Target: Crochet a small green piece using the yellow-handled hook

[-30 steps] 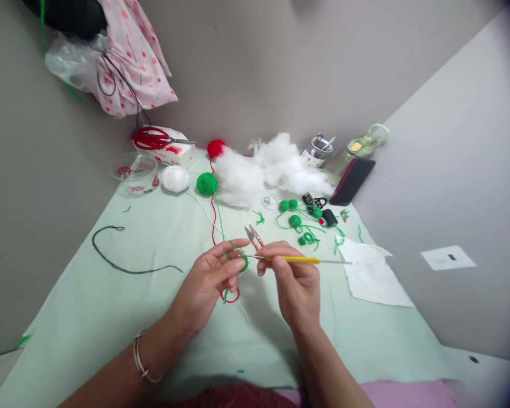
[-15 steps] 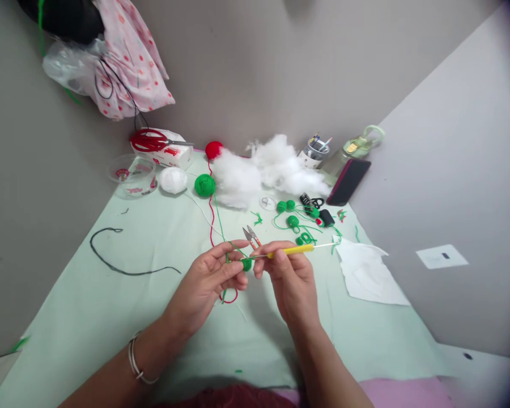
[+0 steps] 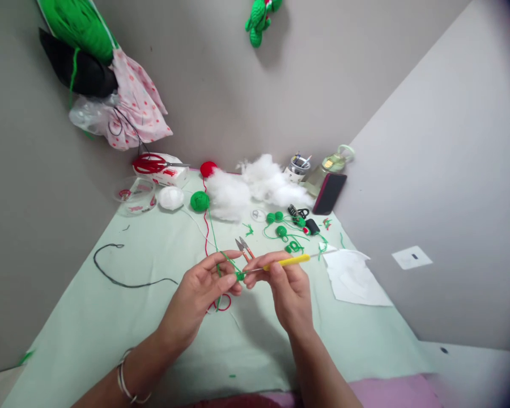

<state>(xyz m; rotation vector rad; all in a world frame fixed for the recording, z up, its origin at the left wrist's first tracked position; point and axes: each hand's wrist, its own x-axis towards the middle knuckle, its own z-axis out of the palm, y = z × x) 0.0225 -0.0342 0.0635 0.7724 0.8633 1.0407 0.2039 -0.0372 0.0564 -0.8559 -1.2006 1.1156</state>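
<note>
My left hand pinches a small green crochet piece, with green yarn running over its raised index finger. That strand leads back to the green yarn ball. In my right hand is a crochet hook with a yellow handle, its thin metal tip touching the green piece. Thread snips with orange handles lie just beyond my fingers. A loop of red yarn shows beneath my left hand.
White stuffing sits at the back between the red yarn ball and a pen cup. Small green crochet parts lie right of the snips. A phone leans by a bottle. Black cord lies left.
The camera view has tilted upward and shifted, bringing a green crocheted figure on the wall into sight. Both hands keep their grips, the hook tip still at the green piece.
</note>
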